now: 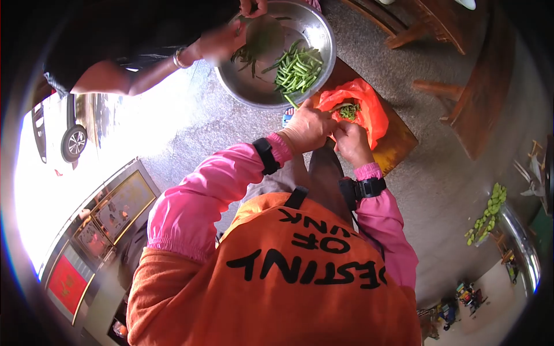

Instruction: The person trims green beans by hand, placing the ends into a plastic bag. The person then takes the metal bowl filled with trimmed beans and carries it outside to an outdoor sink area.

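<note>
My left hand (309,126) is closed around a green bean (291,102), whose end sticks out toward the metal basin (227,86). Close beside it, my right hand (352,142) has its fingers pinched together at the near edge of a red plastic bag (376,115); what they hold is too small to make out. Green scraps (348,111) lie inside the open bag. Cut green beans (299,69) are heaped in the basin, with darker, longer ones (247,59) beside them.
Another person's arm (156,76) reaches over the basin from the upper left. The bag rests on a wooden stool (399,141). Wooden furniture (461,95) stands at the upper right. Green pods (488,214) lie at the far right.
</note>
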The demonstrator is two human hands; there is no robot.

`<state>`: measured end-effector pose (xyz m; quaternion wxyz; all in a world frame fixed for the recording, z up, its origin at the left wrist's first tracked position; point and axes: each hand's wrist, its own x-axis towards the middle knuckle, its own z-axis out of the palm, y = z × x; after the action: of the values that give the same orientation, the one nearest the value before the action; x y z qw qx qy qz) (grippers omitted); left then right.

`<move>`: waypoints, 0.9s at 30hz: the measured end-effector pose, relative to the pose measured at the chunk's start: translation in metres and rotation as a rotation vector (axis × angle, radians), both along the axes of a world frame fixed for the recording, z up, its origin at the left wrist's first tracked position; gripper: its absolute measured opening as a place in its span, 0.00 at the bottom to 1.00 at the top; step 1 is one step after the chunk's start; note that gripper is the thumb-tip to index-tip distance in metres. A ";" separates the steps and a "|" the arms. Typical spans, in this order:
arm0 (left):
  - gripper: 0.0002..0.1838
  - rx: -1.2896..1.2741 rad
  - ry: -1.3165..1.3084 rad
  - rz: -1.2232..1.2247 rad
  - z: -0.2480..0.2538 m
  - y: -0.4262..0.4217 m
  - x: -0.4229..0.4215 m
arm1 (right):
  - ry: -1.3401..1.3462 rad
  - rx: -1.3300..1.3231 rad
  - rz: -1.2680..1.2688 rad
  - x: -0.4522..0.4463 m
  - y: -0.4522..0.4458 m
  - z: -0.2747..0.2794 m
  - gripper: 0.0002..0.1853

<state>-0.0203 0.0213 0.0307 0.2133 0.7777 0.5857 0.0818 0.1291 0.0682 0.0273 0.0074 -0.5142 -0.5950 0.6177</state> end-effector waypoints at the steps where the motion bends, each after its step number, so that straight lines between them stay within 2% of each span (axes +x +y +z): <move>1: 0.08 -0.020 -0.002 0.005 -0.002 -0.004 0.002 | -0.019 -0.040 -0.003 0.003 -0.003 -0.004 0.09; 3: 0.09 -0.062 -0.006 0.017 0.001 -0.009 0.008 | -0.043 -0.089 -0.005 0.009 -0.012 -0.006 0.09; 4: 0.09 -0.063 -0.006 0.022 -0.002 -0.011 0.012 | 0.034 -0.211 -0.179 0.012 -0.013 -0.006 0.09; 5: 0.08 -0.106 -0.185 0.168 -0.004 -0.012 0.015 | 0.114 -0.331 -0.352 0.014 -0.013 -0.006 0.08; 7: 0.09 -0.249 -0.516 0.533 -0.003 -0.014 0.024 | 0.282 -0.439 -0.507 0.020 -0.012 -0.006 0.07; 8: 0.09 -0.247 -0.516 0.536 -0.004 -0.012 0.029 | 0.348 -0.466 -0.579 0.023 -0.011 -0.006 0.07; 10: 0.08 -0.585 -1.208 1.089 -0.007 -0.009 0.037 | 0.333 -0.445 -0.558 0.028 -0.011 -0.007 0.06; 11: 0.08 -0.578 -1.211 1.086 -0.008 -0.006 0.034 | 0.325 -0.421 -0.541 0.029 -0.008 -0.007 0.05; 13: 0.08 -0.535 -1.540 1.174 -0.012 0.000 0.023 | 0.276 -0.331 -0.480 0.036 -0.007 -0.019 0.08; 14: 0.08 -0.511 -1.707 1.217 -0.012 -0.003 0.018 | 0.220 -0.250 -0.421 0.041 -0.011 -0.025 0.11; 15: 0.08 -0.482 -1.875 1.256 -0.011 -0.006 0.016 | 0.152 -0.146 -0.410 0.042 -0.015 -0.021 0.20; 19: 0.10 -0.475 -1.957 1.352 -0.008 -0.007 0.012 | 0.134 -0.133 -0.330 0.046 -0.019 -0.007 0.23; 22: 0.11 -0.429 -1.989 1.359 -0.010 -0.011 0.010 | 0.201 -0.317 -0.094 0.043 -0.023 0.003 0.23; 23: 0.10 -0.429 -2.014 1.352 -0.011 -0.014 0.009 | 0.180 -0.277 -0.089 0.042 -0.029 0.002 0.17; 27: 0.10 -0.478 -1.939 1.438 -0.010 -0.021 0.010 | 0.181 -0.191 0.003 0.040 -0.038 -0.005 0.09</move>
<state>-0.0101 0.0005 0.0211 0.6036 -0.1629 0.4804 0.6151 0.1695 0.0298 0.0225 0.0111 -0.4538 -0.5310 0.7155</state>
